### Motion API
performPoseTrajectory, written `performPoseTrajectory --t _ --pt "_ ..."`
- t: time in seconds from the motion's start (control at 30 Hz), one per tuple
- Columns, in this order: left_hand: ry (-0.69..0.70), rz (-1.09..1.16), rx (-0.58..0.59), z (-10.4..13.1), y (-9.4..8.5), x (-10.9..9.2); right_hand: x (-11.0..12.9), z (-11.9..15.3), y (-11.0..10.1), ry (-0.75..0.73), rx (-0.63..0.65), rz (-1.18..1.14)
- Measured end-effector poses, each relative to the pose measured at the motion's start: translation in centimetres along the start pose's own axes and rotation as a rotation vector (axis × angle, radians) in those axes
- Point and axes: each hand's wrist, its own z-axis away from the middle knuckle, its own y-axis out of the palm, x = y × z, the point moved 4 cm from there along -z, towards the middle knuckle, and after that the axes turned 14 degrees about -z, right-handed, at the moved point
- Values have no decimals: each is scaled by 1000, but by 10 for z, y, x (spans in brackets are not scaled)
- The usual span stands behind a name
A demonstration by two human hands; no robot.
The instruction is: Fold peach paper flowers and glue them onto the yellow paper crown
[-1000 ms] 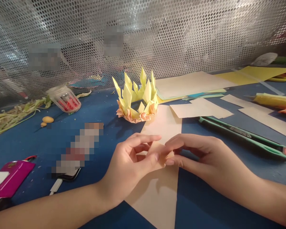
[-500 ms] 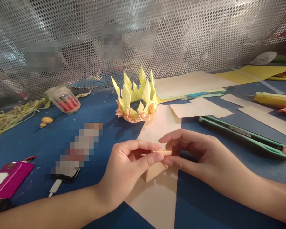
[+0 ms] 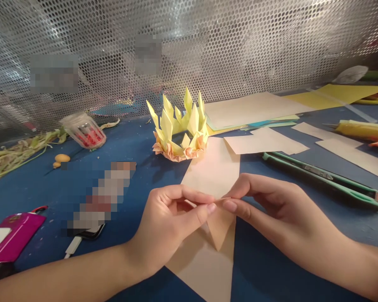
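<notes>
A small folded piece of peach paper (image 3: pixel 219 228) is pinched between both hands, its pointed end hanging downward. My left hand (image 3: pixel 171 222) grips its left upper edge between thumb and index finger. On the other side, my right hand (image 3: pixel 267 214) pinches the right end of the same edge. Beneath the hands lies a long strip of pale peach paper (image 3: pixel 208 272). Just beyond it stands a ring-shaped paper crown (image 3: pixel 179 130) with yellow pointed pieces and peach folded flowers round its base.
To the right lies a green and black utility knife (image 3: pixel 321 178) near loose paper pieces (image 3: pixel 264 141). Paper sheets (image 3: pixel 252 110) are stacked behind. At left are a clear jar (image 3: pixel 86 132) with red bits, a magenta object (image 3: pixel 15 237) and a pixelated phone-like item with a white cable (image 3: pixel 72 247).
My right hand has closed its thumb and finger onto the folded paper's right end. The paper has turned, so its point now hangs farther right and lower.
</notes>
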Motion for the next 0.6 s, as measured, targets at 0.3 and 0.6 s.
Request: performPoseTrajectory --t 0.3,0.6 --pt "-39 71 1 0 0 1 -7 -1 5 103 26 -50" --pt "-27 80 -18 -3 -1 4 -10 0 2 117 29 14"
